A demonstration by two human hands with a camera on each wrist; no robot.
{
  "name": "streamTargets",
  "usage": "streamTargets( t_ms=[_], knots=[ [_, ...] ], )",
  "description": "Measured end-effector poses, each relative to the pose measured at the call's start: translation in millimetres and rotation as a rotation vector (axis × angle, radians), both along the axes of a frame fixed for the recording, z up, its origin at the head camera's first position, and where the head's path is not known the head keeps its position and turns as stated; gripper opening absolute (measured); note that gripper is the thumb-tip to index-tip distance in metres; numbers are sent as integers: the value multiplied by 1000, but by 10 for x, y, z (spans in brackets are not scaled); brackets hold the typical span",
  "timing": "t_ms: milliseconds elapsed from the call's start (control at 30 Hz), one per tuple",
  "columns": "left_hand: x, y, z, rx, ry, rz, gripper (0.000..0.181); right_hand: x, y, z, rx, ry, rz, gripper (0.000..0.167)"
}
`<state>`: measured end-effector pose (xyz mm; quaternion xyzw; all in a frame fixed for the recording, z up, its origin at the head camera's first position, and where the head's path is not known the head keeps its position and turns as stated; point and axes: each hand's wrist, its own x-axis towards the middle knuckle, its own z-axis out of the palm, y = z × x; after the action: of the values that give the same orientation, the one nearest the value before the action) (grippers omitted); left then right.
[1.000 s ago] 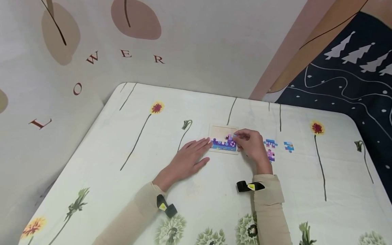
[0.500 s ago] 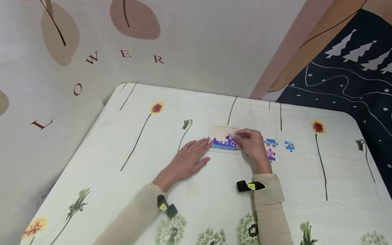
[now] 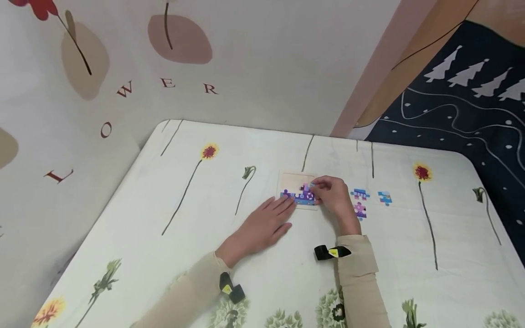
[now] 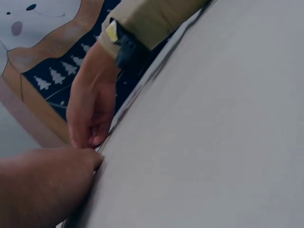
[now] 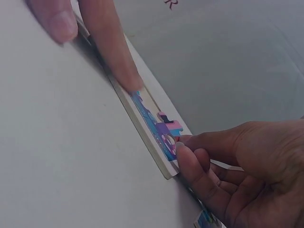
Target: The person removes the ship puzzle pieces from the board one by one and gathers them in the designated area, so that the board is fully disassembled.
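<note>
A small wooden jigsaw tray lies on the table, its lower part filled with purple and blue pieces and its upper part bare wood. My left hand rests with straight fingers on the lower left of the filled pieces. At the tray's right side, my right hand pinches a puzzle piece between thumb and forefinger. In the right wrist view a pink and blue puzzle piece stands slightly raised at those fingertips; the fingers hide part of it. The left wrist view shows both hands, with the tray hidden.
Right of my right hand lie loose puzzle pieces: a blue and purple piece, a pink piece and a blue piece. A flower-printed cloth covers the table, and a printed wall hanging rises behind it.
My left hand has slid right from the tray's left edge onto the filled lower pieces. The right hand keeps its pinch at the same side. The head view has tilted slightly upward.
</note>
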<state>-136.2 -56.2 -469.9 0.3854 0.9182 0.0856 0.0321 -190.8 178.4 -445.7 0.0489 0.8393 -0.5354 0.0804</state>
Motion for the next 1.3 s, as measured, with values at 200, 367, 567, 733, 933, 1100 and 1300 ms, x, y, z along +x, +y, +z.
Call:
streamTargets(
  t_ms=[200,367,567,733,933,1100,1300],
  knots=[
    [44,161,-62,15,-19,-53,59,18,-32,-51,-8,-4,22,20],
    [39,189,-80,30,-5,-50,59,16,-29,-31,-4,18,31,18],
    [13,219,-46,48,-8,-46,60,19,12,25,0,45,35,18],
    [-6,249,-27,60,-27,-53,60,40,45,63,-18,66,27,18],
    [-25,274,-46,48,-23,-58,60,59,89,83,-48,99,22,18],
    [-37,274,-53,55,-36,-67,59,86,138,98,-45,126,6,19],
    [-53,237,-59,38,-33,-67,60,157,250,182,-42,119,-6,22]
  ],
)
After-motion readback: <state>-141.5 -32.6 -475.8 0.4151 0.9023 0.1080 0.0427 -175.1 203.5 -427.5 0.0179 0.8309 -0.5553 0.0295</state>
